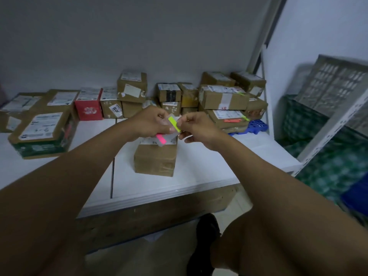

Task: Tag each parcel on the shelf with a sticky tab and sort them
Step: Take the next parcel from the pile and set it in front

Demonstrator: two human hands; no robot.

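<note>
Both my hands meet above a small brown cardboard parcel (155,159) that stands alone on the white shelf (199,176). My left hand (151,122) holds a clear sheet of sticky tabs (161,139), with a pink tab showing at its lower end. My right hand (196,126) pinches the edge of a yellow-green tab (173,122) on that sheet. The parcel's white label is partly hidden behind my hands.
Several taped brown parcels (223,96) are stacked along the back wall, two on the right bearing green tabs. A red box (88,109) and a large flat parcel (42,134) sit at the left. A blue tray (255,125) lies at the right; green crates (328,156) stand beyond the shelf.
</note>
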